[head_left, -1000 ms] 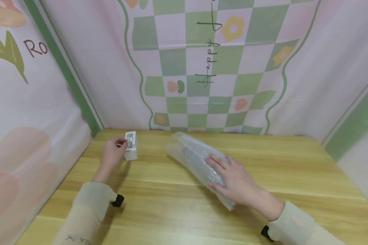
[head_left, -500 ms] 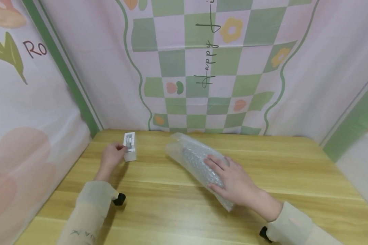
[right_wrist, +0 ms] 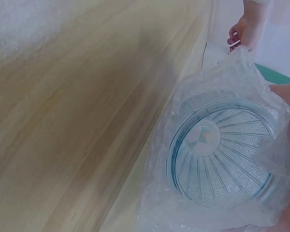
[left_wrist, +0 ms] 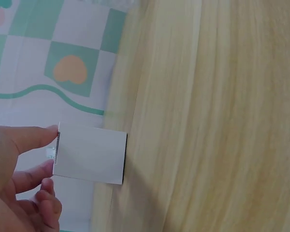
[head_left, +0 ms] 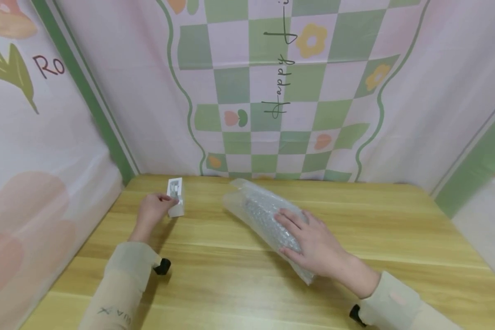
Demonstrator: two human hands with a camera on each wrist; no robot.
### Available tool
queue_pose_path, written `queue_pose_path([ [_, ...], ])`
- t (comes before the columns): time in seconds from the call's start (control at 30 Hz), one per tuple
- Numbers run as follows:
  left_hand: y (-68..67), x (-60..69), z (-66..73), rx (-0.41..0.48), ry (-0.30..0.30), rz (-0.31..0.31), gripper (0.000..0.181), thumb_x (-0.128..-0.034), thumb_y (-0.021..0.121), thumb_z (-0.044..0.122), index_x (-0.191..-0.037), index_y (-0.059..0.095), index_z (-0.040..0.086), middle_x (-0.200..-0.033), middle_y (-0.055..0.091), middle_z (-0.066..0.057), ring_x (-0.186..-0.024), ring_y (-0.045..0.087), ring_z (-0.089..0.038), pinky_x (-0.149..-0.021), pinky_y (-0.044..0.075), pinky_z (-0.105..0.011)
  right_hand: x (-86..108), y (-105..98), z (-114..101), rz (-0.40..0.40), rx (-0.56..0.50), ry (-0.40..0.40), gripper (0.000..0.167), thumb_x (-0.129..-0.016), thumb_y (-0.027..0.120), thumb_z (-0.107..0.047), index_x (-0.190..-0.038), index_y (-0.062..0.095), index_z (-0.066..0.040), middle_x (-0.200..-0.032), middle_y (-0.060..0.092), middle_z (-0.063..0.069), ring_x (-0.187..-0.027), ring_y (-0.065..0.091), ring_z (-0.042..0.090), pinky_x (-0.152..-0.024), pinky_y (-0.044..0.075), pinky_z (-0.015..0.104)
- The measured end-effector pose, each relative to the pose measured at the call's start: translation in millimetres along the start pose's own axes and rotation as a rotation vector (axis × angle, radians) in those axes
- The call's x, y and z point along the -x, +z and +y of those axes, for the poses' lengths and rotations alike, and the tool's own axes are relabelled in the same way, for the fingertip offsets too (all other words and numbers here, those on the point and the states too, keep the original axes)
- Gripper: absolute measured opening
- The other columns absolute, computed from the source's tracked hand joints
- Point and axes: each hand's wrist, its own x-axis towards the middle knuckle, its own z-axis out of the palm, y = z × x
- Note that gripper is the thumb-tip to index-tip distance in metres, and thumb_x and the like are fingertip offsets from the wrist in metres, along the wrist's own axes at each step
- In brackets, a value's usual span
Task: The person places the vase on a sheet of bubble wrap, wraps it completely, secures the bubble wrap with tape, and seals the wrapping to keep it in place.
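At the table's back left stands a small white box (head_left: 176, 209), with a grey picture or window on its top. My left hand (head_left: 151, 211) has its thumb and a finger at the top of this box; the left wrist view shows them at one edge of its plain white side (left_wrist: 89, 153), the other fingers curled. A bubble-wrapped bundle (head_left: 264, 211) lies slanted at mid-table. My right hand (head_left: 317, 243) rests on it with relaxed, spread fingers. Through the wrap, the right wrist view shows a round, ribbed, clear vessel (right_wrist: 232, 159).
The wooden table (head_left: 214, 284) reaches a hanging cloth (head_left: 301, 151) with green checks and flowers at the back. Another patterned cloth (head_left: 78, 151) hangs along the left side. Bare tabletop shows between the box and the bundle, and right of the bundle.
My left hand's fingertips have shifted toward me and then right over the top of the box. My right hand and the wrapped bundle stay almost where they were.
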Motion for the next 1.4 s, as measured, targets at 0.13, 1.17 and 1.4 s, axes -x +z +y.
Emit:
queue_pose_path([
  [0.13,0.3,-1.2,1.4,0.030,-0.020,0.003,0.042,-0.0979,0.069,0.029,-0.118,0.067,-0.008,-0.121,0.066,-0.028,-0.106,0.062,-0.039,-0.086,0.054,-0.046,0.2,0.4,0.1,0.002,-0.004,0.001,0.072,-0.094,0.072,-0.040,-0.154,0.045,-0.010,-0.156,0.045,0.012,-0.127,0.050,0.054,-0.100,0.042,0.072],
  [1.17,2.1,-3.9,5.2,0.169,-0.109,0.005,0.035,-0.0956,0.072,0.015,-0.113,0.064,-0.014,-0.092,0.070,-0.019,-0.082,0.065,-0.025,-0.064,0.048,-0.024,0.6,1.7,-0.3,0.006,0.002,0.010,0.072,-0.094,0.072,-0.041,-0.154,0.045,-0.010,-0.157,0.044,0.012,-0.126,0.049,0.057,-0.095,0.045,0.074],
  [1.4,4.2,-6.6,4.9,0.178,-0.108,0.015,0.031,-0.0952,0.072,0.014,-0.109,0.065,-0.013,-0.087,0.070,-0.014,-0.077,0.064,-0.020,-0.062,0.047,-0.022,0.9,3.2,0.1,0.024,0.012,0.004,0.072,-0.093,0.073,-0.040,-0.153,0.046,-0.010,-0.156,0.045,0.012,-0.126,0.049,0.057,-0.095,0.045,0.073],
])
